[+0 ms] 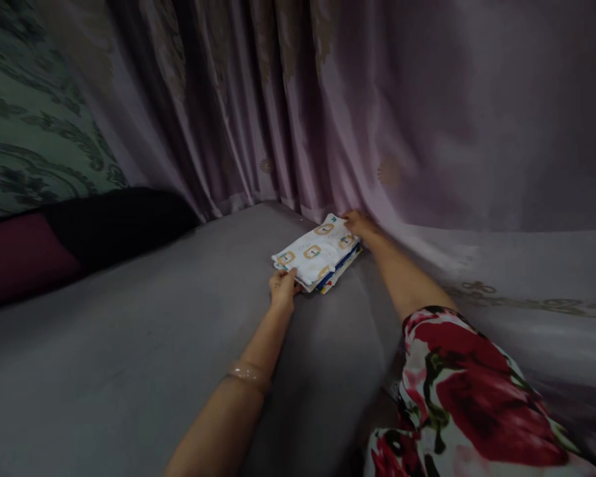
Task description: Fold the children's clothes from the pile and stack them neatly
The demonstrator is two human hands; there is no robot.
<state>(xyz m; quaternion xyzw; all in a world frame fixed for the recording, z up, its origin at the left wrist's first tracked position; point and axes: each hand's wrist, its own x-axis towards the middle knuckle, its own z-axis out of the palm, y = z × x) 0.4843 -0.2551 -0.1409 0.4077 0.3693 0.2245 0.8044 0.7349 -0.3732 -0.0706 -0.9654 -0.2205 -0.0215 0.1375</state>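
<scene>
A stack of folded cloths (312, 252) lies near the far corner of a grey surface, its top piece white with yellow and teal prints. Blue and multicoloured layers show along its right side. My left hand (283, 289) grips the near left edge of the stack, thumb on top and fingers underneath. At the far right corner, my right hand (359, 224) has its fingers closed on the cloths. A pale bangle (249, 373) is on my left forearm.
The grey sheet (129, 344) spreads around the stack. Mauve curtains (427, 119) hang behind and to the right. A black and maroon cushion-like item (119, 225) lies along the left side, below a green patterned wall (34, 119). Red floral fabric (477, 391) covers my upper right arm.
</scene>
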